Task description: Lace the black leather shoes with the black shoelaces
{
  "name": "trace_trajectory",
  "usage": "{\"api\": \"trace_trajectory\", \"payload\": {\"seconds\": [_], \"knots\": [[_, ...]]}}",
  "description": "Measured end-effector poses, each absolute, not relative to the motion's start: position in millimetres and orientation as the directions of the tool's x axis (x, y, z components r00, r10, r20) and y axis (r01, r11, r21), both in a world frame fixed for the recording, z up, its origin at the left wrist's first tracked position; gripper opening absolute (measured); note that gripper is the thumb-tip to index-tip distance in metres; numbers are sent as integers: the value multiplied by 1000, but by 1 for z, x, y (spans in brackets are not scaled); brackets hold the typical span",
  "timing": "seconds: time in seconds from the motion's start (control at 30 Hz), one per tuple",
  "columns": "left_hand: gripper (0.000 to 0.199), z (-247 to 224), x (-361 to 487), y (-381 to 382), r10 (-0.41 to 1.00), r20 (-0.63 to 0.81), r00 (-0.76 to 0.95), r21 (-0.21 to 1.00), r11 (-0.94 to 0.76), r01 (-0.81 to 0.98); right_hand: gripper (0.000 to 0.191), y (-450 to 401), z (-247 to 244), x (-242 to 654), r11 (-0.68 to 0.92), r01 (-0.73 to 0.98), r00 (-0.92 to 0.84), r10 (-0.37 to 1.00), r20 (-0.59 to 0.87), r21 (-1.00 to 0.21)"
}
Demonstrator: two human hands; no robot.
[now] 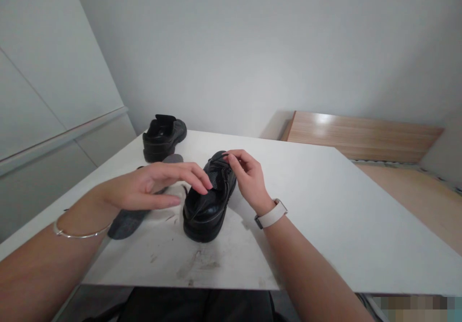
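Note:
A black shoe [205, 216] stands on the white table [299, 206], its heel toward me and its toe pointing away. My left hand [166, 182] is over the shoe's left side, fingers spread, the fingertips at the tongue. At the far right part of the shoe, my right hand [245, 170] pinches a dark lace [221, 158] between thumb and forefinger. Under and behind my left hand lies a grey insole [126, 223], partly covered by the hand and wrist.
A second black shoe [160, 141] stands at the table's far left corner. Beyond the table at the right is a wooden headboard [353, 134] with a pale mattress [407, 192]. Dark smudges mark the tabletop near the shoe's heel.

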State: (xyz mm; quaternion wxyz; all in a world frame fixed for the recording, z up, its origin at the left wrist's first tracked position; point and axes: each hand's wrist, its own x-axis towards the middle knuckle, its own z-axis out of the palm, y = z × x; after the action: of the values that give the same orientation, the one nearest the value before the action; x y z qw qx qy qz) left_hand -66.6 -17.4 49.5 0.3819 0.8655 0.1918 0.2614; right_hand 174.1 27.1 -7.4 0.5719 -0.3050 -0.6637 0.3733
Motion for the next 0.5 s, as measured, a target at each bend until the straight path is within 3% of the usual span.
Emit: {"api": "trace_trajectory", "payload": {"seconds": [0.07,0.13,0.23,0.3,0.37,0.5], "knots": [[26,43,-60,-13,646,340,683,767,-610,196,25,21,-2,173,532,-99,-211,815,540,-841],[28,30,-53,-4,786,403,468,745,-579,331,32,15,2,172,530,-180,-275,782,560,-829],[34,11,-42,8,827,427,365,670,-561,487,39,14,4,170,523,-230,-274,774,570,-821],[37,4,-36,12,812,418,406,640,-581,502,32,19,-1,170,527,-128,-191,818,543,-840],[35,2,-32,13,804,422,418,636,-592,496,23,28,-8,171,504,78,-141,860,491,-860],[34,4,-29,9,809,408,423,661,-581,474,16,42,-14,172,473,342,-211,881,424,-812]]}}
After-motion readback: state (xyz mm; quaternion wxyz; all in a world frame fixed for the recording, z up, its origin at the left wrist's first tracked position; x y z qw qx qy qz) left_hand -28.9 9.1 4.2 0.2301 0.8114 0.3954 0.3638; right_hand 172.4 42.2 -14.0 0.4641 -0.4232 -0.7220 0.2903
